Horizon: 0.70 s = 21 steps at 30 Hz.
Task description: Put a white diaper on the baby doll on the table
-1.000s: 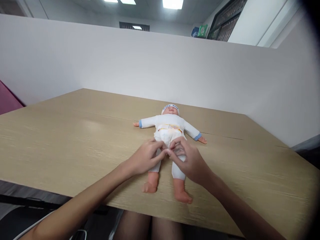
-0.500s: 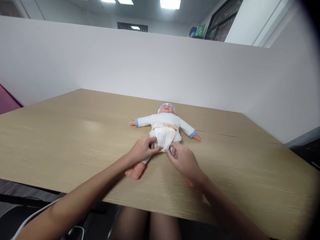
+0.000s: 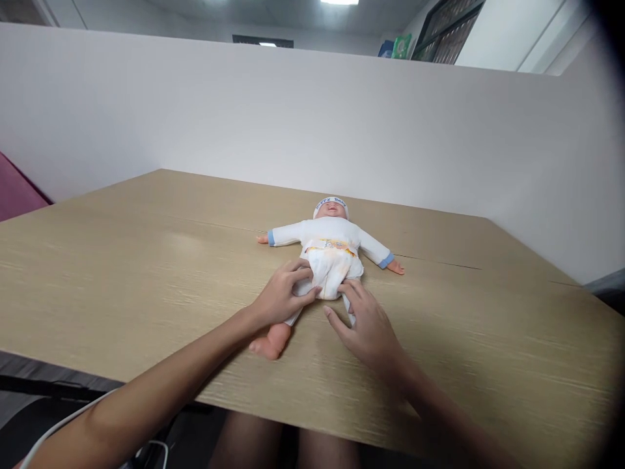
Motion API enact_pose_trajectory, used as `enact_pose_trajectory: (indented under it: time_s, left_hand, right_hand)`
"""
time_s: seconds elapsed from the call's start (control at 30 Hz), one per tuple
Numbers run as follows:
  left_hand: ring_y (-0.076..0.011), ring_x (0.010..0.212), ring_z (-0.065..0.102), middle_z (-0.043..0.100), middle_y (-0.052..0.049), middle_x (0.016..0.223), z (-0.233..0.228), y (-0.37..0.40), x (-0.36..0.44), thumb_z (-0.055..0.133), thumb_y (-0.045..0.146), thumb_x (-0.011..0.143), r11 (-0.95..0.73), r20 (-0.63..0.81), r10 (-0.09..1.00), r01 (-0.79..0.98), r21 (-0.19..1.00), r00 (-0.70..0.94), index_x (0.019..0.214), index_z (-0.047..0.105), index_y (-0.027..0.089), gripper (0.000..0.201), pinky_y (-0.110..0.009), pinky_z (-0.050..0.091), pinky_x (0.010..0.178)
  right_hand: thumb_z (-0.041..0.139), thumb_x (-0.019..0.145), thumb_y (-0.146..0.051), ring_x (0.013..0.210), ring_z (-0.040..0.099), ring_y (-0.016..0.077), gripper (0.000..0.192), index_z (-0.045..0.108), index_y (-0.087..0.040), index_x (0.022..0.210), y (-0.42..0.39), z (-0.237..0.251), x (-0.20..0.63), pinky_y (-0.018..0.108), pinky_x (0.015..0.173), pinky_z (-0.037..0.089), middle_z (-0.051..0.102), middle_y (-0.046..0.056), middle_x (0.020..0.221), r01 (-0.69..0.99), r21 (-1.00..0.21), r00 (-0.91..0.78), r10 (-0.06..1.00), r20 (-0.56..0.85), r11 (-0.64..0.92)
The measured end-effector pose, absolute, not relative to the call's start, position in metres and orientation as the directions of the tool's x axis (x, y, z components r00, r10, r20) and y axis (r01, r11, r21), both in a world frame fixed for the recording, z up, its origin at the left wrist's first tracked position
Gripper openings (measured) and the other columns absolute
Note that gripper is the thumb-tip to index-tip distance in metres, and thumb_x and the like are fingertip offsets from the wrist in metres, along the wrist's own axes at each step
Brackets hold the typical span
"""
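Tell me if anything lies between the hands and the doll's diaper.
Nothing visible does. The left hand and right hand both rest directly against the lower edge of the diaper on the doll.

Wooden table [image 3: 146, 260], white partition wall [image 3: 195, 111], ceiling light [image 3: 339, 2]

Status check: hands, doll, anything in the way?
Left hand gripping the diaper at the doll hip. Right hand open, fingers on the diaper's lower edge. Doll flat on its back on the table. Nothing in the way.

Two bare forearms, no sleeves, hands [image 3: 280, 301] without rings or watch
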<state>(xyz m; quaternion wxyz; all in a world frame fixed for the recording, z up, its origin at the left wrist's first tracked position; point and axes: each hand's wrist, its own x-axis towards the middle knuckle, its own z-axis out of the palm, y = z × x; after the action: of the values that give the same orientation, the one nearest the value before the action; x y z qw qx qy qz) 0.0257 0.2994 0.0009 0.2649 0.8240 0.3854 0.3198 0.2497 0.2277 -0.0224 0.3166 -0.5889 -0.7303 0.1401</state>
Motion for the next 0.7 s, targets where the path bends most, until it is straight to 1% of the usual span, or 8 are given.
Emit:
enact_pose_trajectory:
  time_s: [0.07,0.17,0.27,0.37,0.43,0.53,0.6,0.7]
  left_hand:
    - [-0.0208,0.120,0.060,0.068,-0.007,0.125,0.002,0.300,0.026,0.064,0.057,0.101,-0.569,0.320,0.797,0.462,0.680,0.512,0.091,0.067,0.018,0.040,-0.035,0.044,0.110]
    - [-0.0192,0.106,0.057,0.067,-0.005,0.102,0.002,0.303,0.027,0.063,0.058,0.100,-0.559,0.291,0.802,0.482,0.675,0.522,0.087,0.062,0.017,0.043,-0.033,0.042,0.100]
    - [-0.0163,0.095,0.052,0.063,-0.003,0.097,-0.003,0.305,0.027,0.071,0.055,0.095,-0.477,0.251,0.854,0.495,0.726,0.456,0.098,0.063,0.018,0.038,-0.030,0.039,0.088]
    - [-0.0125,0.085,0.048,0.060,-0.001,0.093,-0.011,0.310,0.027,0.076,0.052,0.090,-0.395,0.215,0.882,0.408,0.823,0.420,0.111,0.059,0.019,0.043,-0.026,0.037,0.080]
    - [-0.0105,0.082,0.046,0.057,0.001,0.092,-0.015,0.312,0.027,0.078,0.052,0.089,-0.350,0.197,0.881,0.314,0.883,0.430,0.112,0.056,0.019,0.046,-0.024,0.037,0.077]
    - [-0.0086,0.083,0.047,0.058,0.001,0.098,-0.019,0.315,0.027,0.082,0.051,0.086,-0.307,0.202,0.881,0.193,0.932,0.427,0.113,0.051,0.020,0.051,-0.022,0.038,0.077]
    - [-0.0078,0.082,0.050,0.062,0.001,0.100,-0.020,0.316,0.028,0.086,0.049,0.084,-0.276,0.193,0.893,0.155,0.949,0.406,0.112,0.049,0.020,0.055,-0.022,0.039,0.077]
    - [-0.0102,0.088,0.060,0.070,-0.002,0.106,-0.021,0.314,0.029,0.092,0.050,0.078,-0.202,0.143,0.923,0.134,0.970,0.356,0.114,0.051,0.020,0.062,-0.024,0.044,0.082]
  right_hand:
    - [0.066,0.099,-0.046,0.099,0.059,0.0173,0.037,0.069,-0.022,0.126,0.228,-0.021,0.250,0.030,0.087,0.045,0.068,0.007,0.129,0.770,-0.574,-0.111,0.944,0.310,0.279]
    - [0.067,0.098,-0.051,0.090,0.057,0.0162,0.038,0.070,-0.021,0.122,0.229,-0.017,0.250,0.028,0.081,0.042,0.070,0.007,0.109,0.776,-0.579,-0.084,0.951,0.298,0.250]
    - [0.067,0.095,-0.057,0.079,0.055,0.0141,0.042,0.070,-0.021,0.117,0.232,-0.015,0.252,0.025,0.072,0.036,0.064,0.004,0.087,0.759,-0.628,-0.011,0.968,0.252,0.172]
    - [0.067,0.093,-0.060,0.067,0.053,0.0118,0.046,0.067,-0.020,0.117,0.236,-0.015,0.255,0.023,0.067,0.034,0.059,0.000,0.073,0.697,-0.709,0.056,0.979,0.198,0.103]
    - [0.067,0.092,-0.060,0.062,0.052,0.0102,0.049,0.064,-0.020,0.119,0.239,-0.015,0.257,0.023,0.066,0.036,0.064,-0.001,0.074,0.630,-0.774,0.095,0.982,0.165,0.069]
    - [0.070,0.090,-0.061,0.062,0.052,0.0080,0.050,0.061,-0.020,0.118,0.242,-0.012,0.262,0.024,0.069,0.040,0.076,0.002,0.099,0.549,-0.834,0.163,0.971,0.176,0.059]
    - [0.072,0.089,-0.061,0.070,0.057,0.0092,0.050,0.063,-0.019,0.115,0.243,-0.010,0.265,0.024,0.075,0.041,0.078,0.004,0.112,0.545,-0.836,0.193,0.961,0.200,0.065]
    - [0.073,0.091,-0.060,0.086,0.062,0.0138,0.042,0.071,-0.021,0.108,0.243,-0.005,0.268,0.026,0.085,0.041,0.078,0.003,0.113,0.600,-0.798,0.181,0.961,0.210,0.061]
